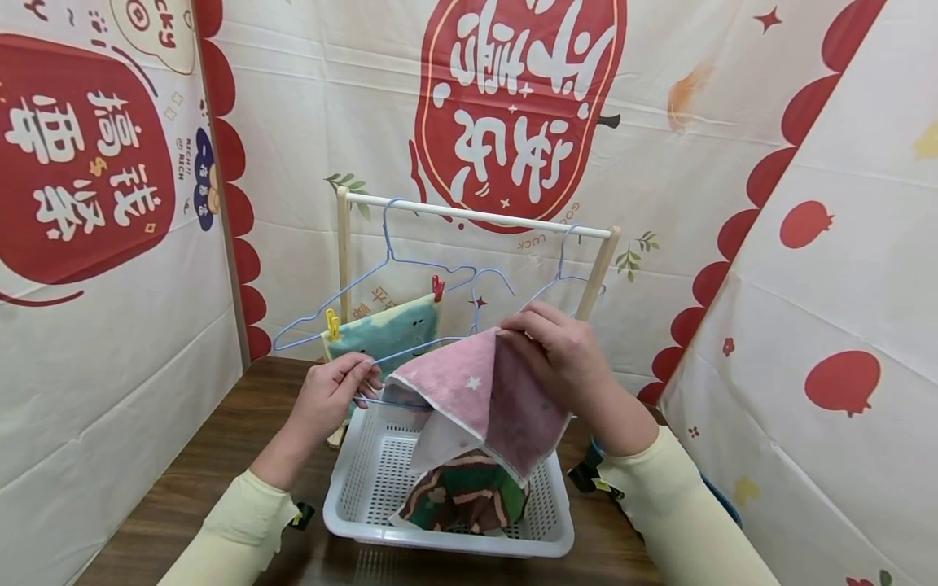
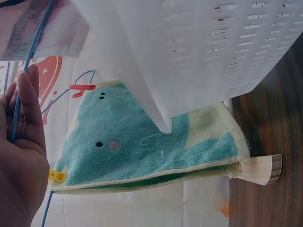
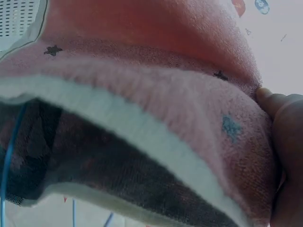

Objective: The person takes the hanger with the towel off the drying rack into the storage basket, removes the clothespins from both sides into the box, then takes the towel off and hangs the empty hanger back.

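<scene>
Evidently, work was part-complete: the pink cloth (image 1: 456,373) lay over a hanger (image 1: 410,352) above the basket (image 1: 440,542), no peg visible, right hand (image 1: 567,352) pinching it, left hand (image 1: 333,395) gripping the hanger. Teal cloth (image 1: 396,332) hung pegged; patterned cloth (image 1: 469,495) waited in the basket.

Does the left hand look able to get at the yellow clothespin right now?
Probably, after a regrip: the yellow clothespin looks close beyond the left hand, with nothing visible between, but that hand pinches a blue hanger it would likely need to release.
</scene>
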`<state>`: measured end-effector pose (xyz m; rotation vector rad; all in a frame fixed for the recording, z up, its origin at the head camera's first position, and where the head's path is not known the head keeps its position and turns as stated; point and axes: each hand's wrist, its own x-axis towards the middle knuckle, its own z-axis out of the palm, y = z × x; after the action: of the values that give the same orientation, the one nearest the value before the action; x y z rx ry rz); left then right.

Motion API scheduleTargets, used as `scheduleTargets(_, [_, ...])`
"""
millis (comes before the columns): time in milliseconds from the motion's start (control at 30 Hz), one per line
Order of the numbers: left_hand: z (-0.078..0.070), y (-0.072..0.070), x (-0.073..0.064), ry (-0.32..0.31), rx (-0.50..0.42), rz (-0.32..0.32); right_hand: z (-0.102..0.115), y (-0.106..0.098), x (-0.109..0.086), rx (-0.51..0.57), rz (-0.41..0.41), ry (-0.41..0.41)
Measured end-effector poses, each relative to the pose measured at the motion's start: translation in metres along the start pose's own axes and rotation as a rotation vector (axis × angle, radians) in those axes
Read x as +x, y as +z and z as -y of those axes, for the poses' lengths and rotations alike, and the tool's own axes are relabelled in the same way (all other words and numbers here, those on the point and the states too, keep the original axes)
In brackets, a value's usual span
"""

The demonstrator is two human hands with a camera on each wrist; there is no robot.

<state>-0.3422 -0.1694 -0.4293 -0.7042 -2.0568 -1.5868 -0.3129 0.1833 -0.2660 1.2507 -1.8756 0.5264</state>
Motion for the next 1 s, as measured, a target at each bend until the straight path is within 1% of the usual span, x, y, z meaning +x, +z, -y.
scheduleTargets(167, [0.002,0.0,0.0,-0.007,0.001,0.002,0.002,-0.005,0.002,-0.008,-0.026,0.035])
scheduleTargets(433, [0.0,0.001,0.002,0.016,0.016,-0.004,0.003,-0.011,0.007,0.016,-0.117,-0.001])
scheduleTargets(700, [0.001,0.001,0.002,0.02,0.016,-0.006,0.008,-0.018,0.009,0.05,-0.188,0.072])
scheduleTargets(833, [0.002,0.002,0.002,0.012,0.004,0.001,0.011,-0.02,0.01,0.109,-0.224,0.114])
scheduleTargets(1000, [0.003,0.003,0.003,0.022,-0.009,-0.002,0.011,-0.019,0.009,0.174,-0.232,0.171])
